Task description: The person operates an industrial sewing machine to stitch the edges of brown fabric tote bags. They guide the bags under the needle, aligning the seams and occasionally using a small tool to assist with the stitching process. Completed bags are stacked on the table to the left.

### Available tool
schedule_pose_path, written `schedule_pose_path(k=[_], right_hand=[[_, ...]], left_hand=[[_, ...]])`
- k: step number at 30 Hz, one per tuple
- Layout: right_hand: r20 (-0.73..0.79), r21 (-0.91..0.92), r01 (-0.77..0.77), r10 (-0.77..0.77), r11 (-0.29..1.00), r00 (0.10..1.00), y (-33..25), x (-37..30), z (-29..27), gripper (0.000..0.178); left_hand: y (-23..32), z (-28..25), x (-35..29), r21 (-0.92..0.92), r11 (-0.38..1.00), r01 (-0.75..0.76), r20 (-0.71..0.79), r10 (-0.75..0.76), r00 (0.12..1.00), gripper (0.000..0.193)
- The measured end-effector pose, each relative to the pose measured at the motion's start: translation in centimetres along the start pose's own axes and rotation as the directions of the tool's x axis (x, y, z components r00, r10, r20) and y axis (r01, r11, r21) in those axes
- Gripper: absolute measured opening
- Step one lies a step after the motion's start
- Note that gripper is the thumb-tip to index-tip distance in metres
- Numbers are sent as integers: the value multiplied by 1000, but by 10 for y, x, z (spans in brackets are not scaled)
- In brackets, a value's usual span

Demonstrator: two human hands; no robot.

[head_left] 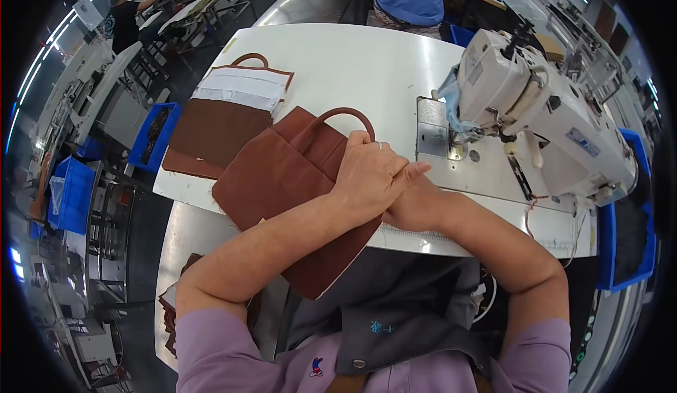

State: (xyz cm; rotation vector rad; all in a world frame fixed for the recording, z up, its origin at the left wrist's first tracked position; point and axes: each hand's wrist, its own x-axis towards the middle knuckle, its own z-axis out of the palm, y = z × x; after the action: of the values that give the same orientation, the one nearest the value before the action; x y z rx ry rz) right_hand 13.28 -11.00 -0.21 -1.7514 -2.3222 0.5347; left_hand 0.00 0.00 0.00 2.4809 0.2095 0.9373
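Observation:
A reddish-brown leather bag panel (275, 171) with a rounded handle lies slanted over the near table edge, its lower corner hanging past it. My left hand (370, 174) is closed over the panel's right edge, just below the handle, with a ring on one finger. Close against it, my right hand (416, 201) lies partly underneath. Its fingers are hidden behind the left hand and the panel, so their grip cannot be made out. Farther left lies another brown bag panel (218, 126) with a handle and a white strip along its top.
A white sewing machine (525, 90) stands on the right of the white table (395, 62), a light-blue cloth (451, 100) hanging by its needle area. Blue bins (155, 133) stand at both sides. Brown scraps (173, 305) lie on a lower shelf. Other people sit farther off.

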Motion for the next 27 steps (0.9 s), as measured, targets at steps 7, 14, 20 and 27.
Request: schedule_pose_path(k=[7, 14, 20, 27], right_hand=[[-328, -66, -204, 172, 977, 929, 17, -127, -24, 45], [-479, -45, -203, 157, 978, 863, 41, -162, -23, 32], [-541, -43, -212, 156, 976, 827, 46, -175, -18, 31], [-530, -111, -58, -10, 992, 848, 40, -135, -25, 30]], left_hand=[[-16, 50, 57, -31, 947, 319, 30, -318, 948, 59], [-9, 88, 80, -76, 830, 552, -198, -556, 808, 49], [-5, 52, 74, 148, 923, 355, 48, -365, 930, 34], [13, 24, 18, 108, 994, -21, 334, -17, 942, 34]])
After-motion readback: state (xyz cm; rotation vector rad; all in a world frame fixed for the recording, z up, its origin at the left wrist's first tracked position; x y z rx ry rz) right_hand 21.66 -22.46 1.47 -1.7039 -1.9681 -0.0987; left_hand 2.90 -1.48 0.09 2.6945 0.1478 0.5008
